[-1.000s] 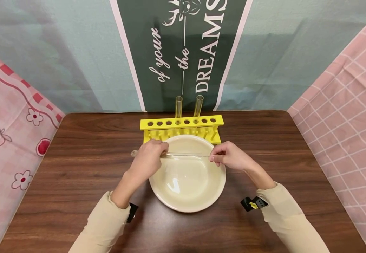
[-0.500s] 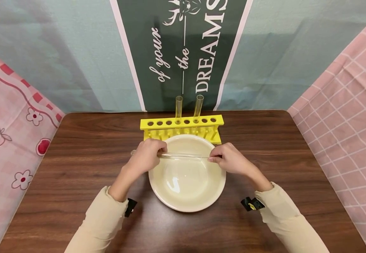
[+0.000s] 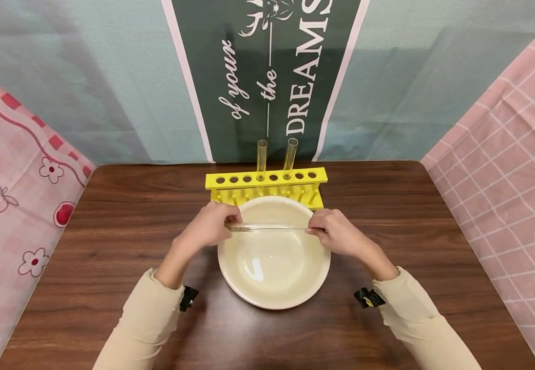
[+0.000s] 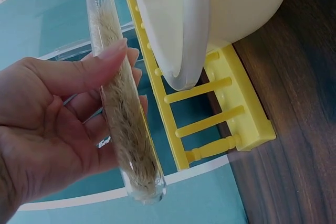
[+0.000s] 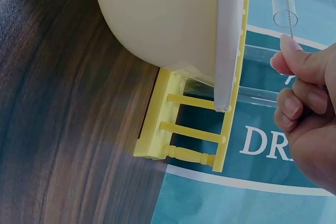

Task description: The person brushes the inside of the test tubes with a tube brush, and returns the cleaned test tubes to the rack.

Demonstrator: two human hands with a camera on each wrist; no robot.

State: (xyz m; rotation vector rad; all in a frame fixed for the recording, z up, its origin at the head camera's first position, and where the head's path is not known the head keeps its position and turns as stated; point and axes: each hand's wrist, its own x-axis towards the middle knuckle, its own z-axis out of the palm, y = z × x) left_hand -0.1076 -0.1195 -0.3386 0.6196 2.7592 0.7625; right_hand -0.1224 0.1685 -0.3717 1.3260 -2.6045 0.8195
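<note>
My left hand [image 3: 209, 223] grips a clear glass test tube [image 3: 263, 226] lying roughly level above the near-white bowl [image 3: 274, 303]. In the left wrist view, the bristles of a test tube brush [image 4: 128, 129] fill the tube's rounded end, with thumb and fingers around the glass. On the other side, my right hand [image 3: 339, 231] pinches the thin twisted wire handle [image 5: 291, 27] of the brush between thumb and forefinger. This wire comes out of the tube's open mouth in the right wrist view. The tube's closed end is hidden by my left hand in the head view.
Behind the bowl stands a yellow test tube rack [image 3: 267, 179], partly covered by its rim. Two more test tubes, one left [image 3: 261, 154] and one right [image 3: 290, 154], stand upright in it. Fabric hangs at the back and sides of the brown wooden table [image 3: 124, 231].
My left hand has shifted a little to the left along the tube, covering its closed end. My right hand has barely moved and still pinches the brush's wire handle.
</note>
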